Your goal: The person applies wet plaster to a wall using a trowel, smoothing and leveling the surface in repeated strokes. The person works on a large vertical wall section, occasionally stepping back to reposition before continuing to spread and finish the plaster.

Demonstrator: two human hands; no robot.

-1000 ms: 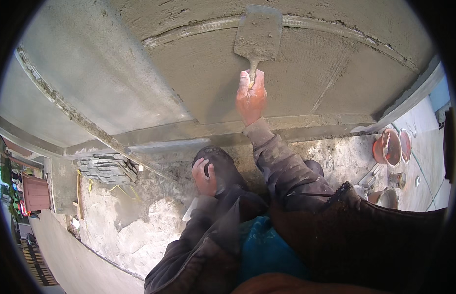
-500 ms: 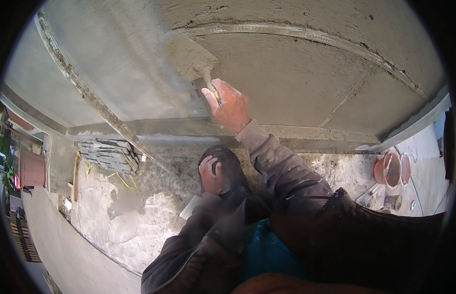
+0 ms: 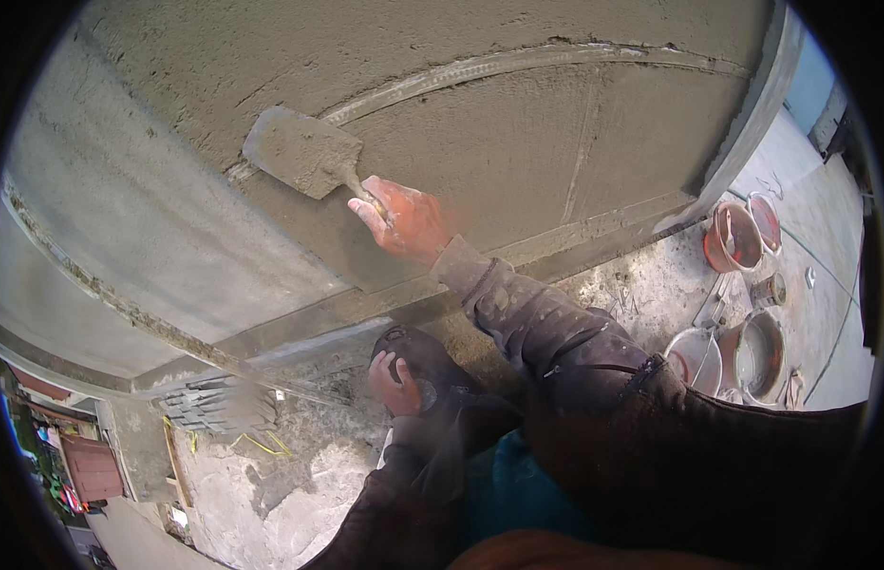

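My right hand [image 3: 409,223] grips the handle of a pointed mortar trowel [image 3: 304,152]. The trowel's broad blade, smeared with mortar, lies over the brownish plastered wall [image 3: 470,138], at the left end of a raised strip [image 3: 518,65]. Whether the blade presses on the surface I cannot tell. Just left of it, a smooth, lighter grey band [image 3: 167,190] runs down the wall. My left hand [image 3: 394,385] rests on my dark-clad knee [image 3: 418,347], fingers spread over it and holding nothing.
At right on the floor stand orange-rimmed buckets [image 3: 732,237], a mortar-stained tub [image 3: 757,359], a small can [image 3: 769,290] and metal tools [image 3: 713,302]. A stack of grey slabs [image 3: 219,407] lies at left near yellow strapping [image 3: 262,444]. A long straight bar [image 3: 110,290] slants along the left wall.
My view has swung toward the right, bringing more buckets into sight. The trowel has shifted from beside the smooth grey band to the strip's end. My left hand stays on my knee.
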